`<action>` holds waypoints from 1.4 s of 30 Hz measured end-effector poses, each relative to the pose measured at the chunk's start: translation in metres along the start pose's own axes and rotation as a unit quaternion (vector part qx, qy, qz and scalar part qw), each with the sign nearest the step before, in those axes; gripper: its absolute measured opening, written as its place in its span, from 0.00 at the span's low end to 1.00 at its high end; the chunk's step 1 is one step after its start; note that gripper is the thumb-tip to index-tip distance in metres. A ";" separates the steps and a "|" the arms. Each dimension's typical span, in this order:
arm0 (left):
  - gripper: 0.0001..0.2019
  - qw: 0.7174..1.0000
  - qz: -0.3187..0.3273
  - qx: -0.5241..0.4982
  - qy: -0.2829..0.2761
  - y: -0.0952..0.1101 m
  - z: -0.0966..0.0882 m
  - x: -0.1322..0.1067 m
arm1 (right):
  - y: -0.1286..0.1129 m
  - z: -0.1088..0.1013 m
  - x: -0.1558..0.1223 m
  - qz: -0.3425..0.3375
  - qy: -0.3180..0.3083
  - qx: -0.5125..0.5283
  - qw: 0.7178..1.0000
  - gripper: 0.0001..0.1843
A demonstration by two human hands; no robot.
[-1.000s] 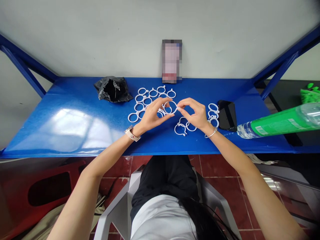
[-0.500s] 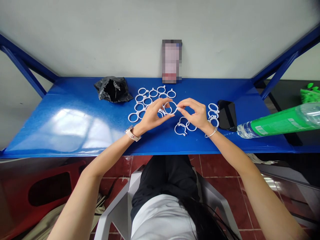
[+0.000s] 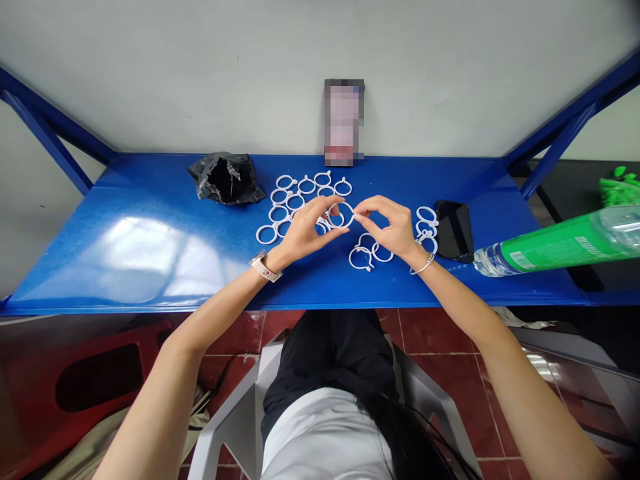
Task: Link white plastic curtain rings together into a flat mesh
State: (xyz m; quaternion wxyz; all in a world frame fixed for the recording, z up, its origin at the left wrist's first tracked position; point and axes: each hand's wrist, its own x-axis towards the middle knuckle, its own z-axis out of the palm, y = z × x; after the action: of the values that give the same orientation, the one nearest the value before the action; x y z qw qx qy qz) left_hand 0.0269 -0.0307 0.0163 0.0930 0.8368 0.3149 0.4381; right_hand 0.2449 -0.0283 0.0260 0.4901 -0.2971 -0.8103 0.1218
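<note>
Between my two hands, above the blue tabletop, is a white plastic ring (image 3: 341, 227) with a small tab, like a curtain ring. Thumb and fingers of my left hand (image 3: 303, 230) grip its left side. My right hand (image 3: 393, 225) pinches the tab on its right side. Several similar loose rings (image 3: 286, 182) lie behind and left of my left hand, partly covered by it. Below my right hand lie a few more rings (image 3: 361, 258), one of them with its loop open. Another small group of rings (image 3: 427, 215) sits right of my right wrist.
A crumpled black plastic bag (image 3: 227, 179) stands at the back left of the blue table (image 3: 165, 260). A phone-like object (image 3: 343, 123), blurred, leans on the wall. A black phone (image 3: 455, 230) and a green-labelled bottle (image 3: 560, 240) lie at the right.
</note>
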 end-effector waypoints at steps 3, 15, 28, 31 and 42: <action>0.22 1.000 -0.004 0.006 0.000 -0.001 0.000 0.000 | 0.001 0.001 0.000 0.007 -0.003 0.003 1.000 0.04; 0.24 0.999 -0.038 0.003 -0.022 0.000 -0.001 0.001 | 0.003 0.001 -0.001 0.024 -0.013 -0.013 1.000 0.08; 0.23 1.000 -0.002 -0.007 -0.027 -0.002 -0.001 0.001 | 0.002 0.003 -0.002 0.012 -0.003 0.003 1.000 0.06; 0.24 1.000 -0.008 0.007 -0.027 -0.003 0.000 0.000 | 0.002 0.004 -0.002 0.010 0.002 0.013 1.000 0.06; 0.21 0.999 0.026 0.035 -0.004 -0.001 0.001 -0.002 | 0.003 0.004 -0.004 0.005 0.001 0.034 0.999 0.06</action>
State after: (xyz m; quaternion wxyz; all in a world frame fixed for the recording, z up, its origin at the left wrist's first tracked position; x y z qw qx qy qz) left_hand 0.0269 -0.0310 0.0139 0.0539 0.8490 0.3078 0.4261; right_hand 0.2436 -0.0280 0.0198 0.5001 -0.2849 -0.8037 0.1513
